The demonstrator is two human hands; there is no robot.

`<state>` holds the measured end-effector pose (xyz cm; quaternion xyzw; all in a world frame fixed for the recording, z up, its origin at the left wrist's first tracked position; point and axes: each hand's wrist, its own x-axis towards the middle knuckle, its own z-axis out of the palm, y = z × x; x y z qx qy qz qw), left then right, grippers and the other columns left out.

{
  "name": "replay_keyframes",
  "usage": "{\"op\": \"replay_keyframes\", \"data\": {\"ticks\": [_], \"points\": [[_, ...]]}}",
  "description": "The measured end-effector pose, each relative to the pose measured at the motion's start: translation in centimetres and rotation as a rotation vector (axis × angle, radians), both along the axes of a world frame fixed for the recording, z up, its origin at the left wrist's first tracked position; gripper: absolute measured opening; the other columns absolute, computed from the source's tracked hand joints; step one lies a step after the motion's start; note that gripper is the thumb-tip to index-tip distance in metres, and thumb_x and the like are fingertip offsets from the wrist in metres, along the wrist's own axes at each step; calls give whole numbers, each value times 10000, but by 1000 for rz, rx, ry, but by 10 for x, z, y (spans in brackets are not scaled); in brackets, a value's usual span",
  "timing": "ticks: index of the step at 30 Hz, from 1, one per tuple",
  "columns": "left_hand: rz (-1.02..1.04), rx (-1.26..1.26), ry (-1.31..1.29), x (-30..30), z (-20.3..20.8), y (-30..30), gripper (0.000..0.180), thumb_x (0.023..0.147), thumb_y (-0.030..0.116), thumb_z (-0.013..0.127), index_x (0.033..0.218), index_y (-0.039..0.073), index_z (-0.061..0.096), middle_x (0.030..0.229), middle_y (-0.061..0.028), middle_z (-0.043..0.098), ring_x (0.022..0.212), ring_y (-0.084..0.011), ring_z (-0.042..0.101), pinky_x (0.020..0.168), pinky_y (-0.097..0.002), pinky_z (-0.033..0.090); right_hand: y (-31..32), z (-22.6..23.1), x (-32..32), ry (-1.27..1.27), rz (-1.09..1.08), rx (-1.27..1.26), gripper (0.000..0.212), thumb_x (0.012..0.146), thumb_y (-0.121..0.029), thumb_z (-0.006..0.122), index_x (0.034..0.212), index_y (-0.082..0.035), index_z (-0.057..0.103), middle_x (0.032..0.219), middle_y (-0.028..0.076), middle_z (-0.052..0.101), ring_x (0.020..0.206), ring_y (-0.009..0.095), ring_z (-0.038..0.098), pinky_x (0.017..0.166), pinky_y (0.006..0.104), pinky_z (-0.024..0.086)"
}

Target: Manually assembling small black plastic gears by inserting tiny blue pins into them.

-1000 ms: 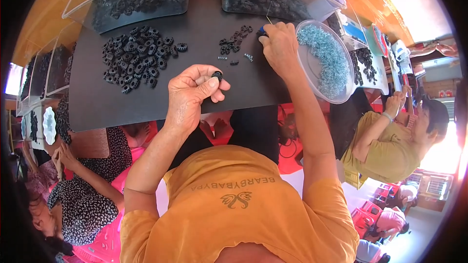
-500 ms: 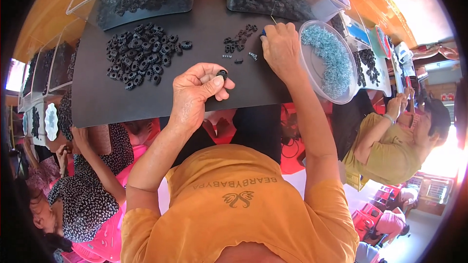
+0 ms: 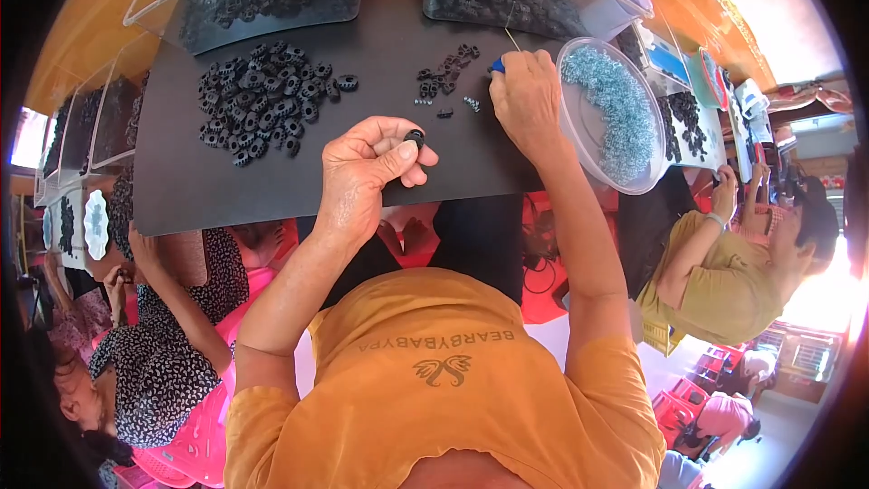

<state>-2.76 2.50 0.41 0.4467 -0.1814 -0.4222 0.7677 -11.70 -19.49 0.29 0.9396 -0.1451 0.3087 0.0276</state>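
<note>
Between the thumb and fingers of my left hand (image 3: 358,167) is a small black plastic part (image 3: 415,138), held above the near edge of the dark work mat (image 3: 380,63). My right hand (image 3: 529,104) is closed round the blue handle of a screwdriver (image 3: 498,64); its thin shaft points away from me. A few tiny silvery screws (image 3: 472,104) lie on the mat left of that hand, near a lone small black piece (image 3: 444,113). Behind them is a little cluster of small black pieces (image 3: 447,71). Farther left spreads a heap of black plastic parts (image 3: 258,100).
A round clear tub (image 3: 644,183) of small shiny bluish screws stands beside my right forearm. Two clear bins (image 3: 272,34) of black parts line the far side. One co-worker (image 3: 738,272) sits at right, another (image 3: 167,344) at left.
My right hand has shifted slightly right and nearer to me with the screwdriver, so more of its blue handle shows. My left hand has barely moved.
</note>
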Motion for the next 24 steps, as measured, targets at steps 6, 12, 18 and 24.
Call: {"op": "replay_keyframes", "data": {"ticks": [6,12,18,24], "points": [[1,3,1,0,1,-1,147,865,2,605,1008,-32,616,816,-129,683,624,-124,610,614,-238,515,-1,-2,-2,-24,16,30,151,703,-47,649,799,-43,534,809,130,542,821,306,481,732,395,404],[-1,12,6,0,1,0,147,866,7,608,1008,-29,618,816,-125,683,629,-119,608,620,-237,516,-1,1,-4,3,35,85,137,684,-28,672,789,-43,586,837,131,553,828,312,488,731,401,420],[7,16,-4,0,1,-1,137,863,-2,607,998,-24,620,810,-124,683,622,-116,607,612,-234,517,0,2,0,-15,57,160,174,668,-69,717,775,-32,585,832,134,551,840,320,491,743,405,425],[1,12,-6,0,-1,-1,139,865,8,613,1002,-16,621,812,-125,684,625,-119,611,611,-233,517,-3,-2,7,-12,50,174,188,673,-84,711,780,-24,568,838,141,547,845,325,488,753,413,423]]}}
